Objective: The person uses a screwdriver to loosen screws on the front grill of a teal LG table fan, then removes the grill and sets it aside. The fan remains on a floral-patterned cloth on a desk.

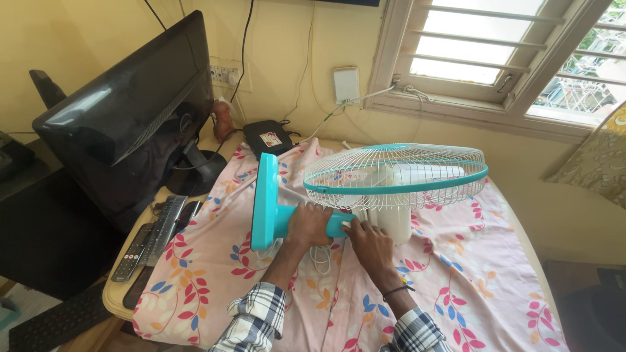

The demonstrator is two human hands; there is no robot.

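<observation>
Remotes (130, 251) and keyboard (163, 228) at the bench's (116, 293) left edge, monitor (124, 117) behind them, black box (268, 138) near the wall. Fan (365, 195) lies on its side on the floral cloth (456, 274), long axis left-right: base (264, 202) stands on edge at left, cage (398, 176) faces up at right. My left hand (310, 225) is closed round the stem (339, 225); my right hand (368, 244) touches the stem just beside it, grip unclear. White cord (319, 257) under my hands.
</observation>
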